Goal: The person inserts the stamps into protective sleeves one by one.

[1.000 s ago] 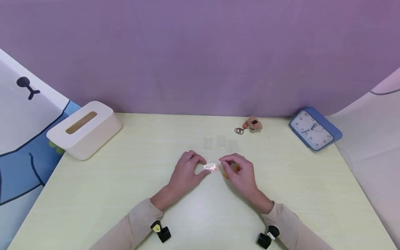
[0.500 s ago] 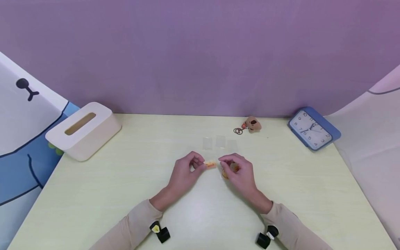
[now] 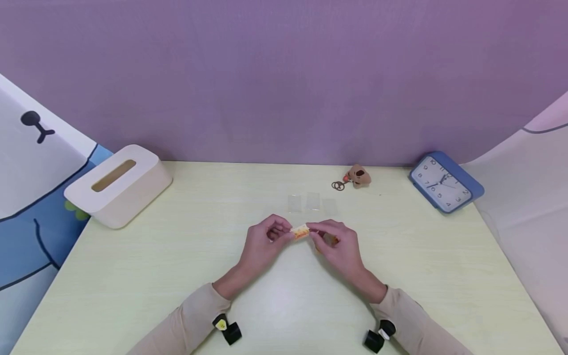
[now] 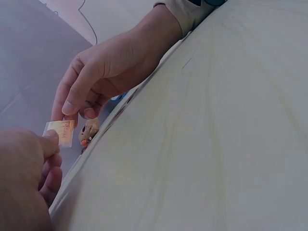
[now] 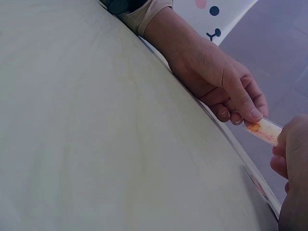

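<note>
A small clear plastic packet (image 3: 300, 232) with orange and yellow print is held between both hands, just above the table. My left hand (image 3: 265, 244) pinches its left end between thumb and fingers, with the thumb on the printed face in the left wrist view. At the opposite end, my right hand (image 3: 339, 246) grips the edge with thumb and forefinger; its fingers partly cover the packet (image 5: 265, 131) in the right wrist view. Under the right hand's curled fingers shows an amber, rounded thing (image 3: 331, 239). Mostly hidden, it may be held or lying on the table; I cannot tell.
Beyond the hands lie three small clear rectangles, one of them a film piece (image 3: 313, 201). A brown plush keychain (image 3: 358, 176) lies farther back. A white tissue box (image 3: 120, 185) stands at the left and a blue clock (image 3: 445, 182) at the right of the table (image 3: 186, 202).
The packet, first pink and shiny, has turned to show its orange print. My left fingers have closed on it, and the right fingertips have moved left to take its other end.
</note>
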`<state>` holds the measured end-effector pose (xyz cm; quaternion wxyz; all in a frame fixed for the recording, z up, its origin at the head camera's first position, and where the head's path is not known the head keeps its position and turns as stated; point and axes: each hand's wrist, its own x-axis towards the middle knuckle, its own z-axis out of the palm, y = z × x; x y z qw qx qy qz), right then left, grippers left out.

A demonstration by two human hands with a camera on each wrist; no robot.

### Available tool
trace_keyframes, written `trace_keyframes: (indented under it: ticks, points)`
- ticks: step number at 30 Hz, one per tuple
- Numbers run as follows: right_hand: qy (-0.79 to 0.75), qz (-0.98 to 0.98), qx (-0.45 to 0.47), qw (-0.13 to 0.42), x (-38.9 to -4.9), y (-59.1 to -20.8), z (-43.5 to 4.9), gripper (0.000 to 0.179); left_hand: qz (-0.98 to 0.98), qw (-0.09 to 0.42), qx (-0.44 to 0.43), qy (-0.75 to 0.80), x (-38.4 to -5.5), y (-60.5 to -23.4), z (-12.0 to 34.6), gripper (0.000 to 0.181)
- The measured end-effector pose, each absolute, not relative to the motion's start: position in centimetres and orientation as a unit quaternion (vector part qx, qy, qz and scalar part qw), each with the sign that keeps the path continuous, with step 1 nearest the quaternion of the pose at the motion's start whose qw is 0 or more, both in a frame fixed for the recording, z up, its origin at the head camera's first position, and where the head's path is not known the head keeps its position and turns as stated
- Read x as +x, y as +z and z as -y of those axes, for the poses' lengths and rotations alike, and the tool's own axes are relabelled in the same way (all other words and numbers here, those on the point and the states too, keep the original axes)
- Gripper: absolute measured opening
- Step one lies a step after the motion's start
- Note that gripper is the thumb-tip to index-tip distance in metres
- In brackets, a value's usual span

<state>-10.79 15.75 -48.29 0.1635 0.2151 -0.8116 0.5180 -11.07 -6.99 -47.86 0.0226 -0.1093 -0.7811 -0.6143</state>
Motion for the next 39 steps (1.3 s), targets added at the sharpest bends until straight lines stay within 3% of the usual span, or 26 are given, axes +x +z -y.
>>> trace_keyframes:
  ticks: [13, 23, 39]
  points:
    - [0.528, 0.801, 0.221, 0.175, -10.81, -48.48, -15.62, 0.028, 0.77, 0.026, -0.119, -0.626, -11.01, -47.76, 7.0, 0.014]
    - [0.551, 0.795, 0.21, 0.142, -10.78, -48.39, -15.66, 0.015, 0.77, 0.024, -0.131, -0.624, -11.03, -47.68, 6.95, 0.015]
    - [0.58, 0.788, 0.177, 0.11, -10.54, -48.24, -15.6, 0.013, 0.77, 0.03, -0.146, -0.62, -11.01, -47.86, 6.98, 0.012]
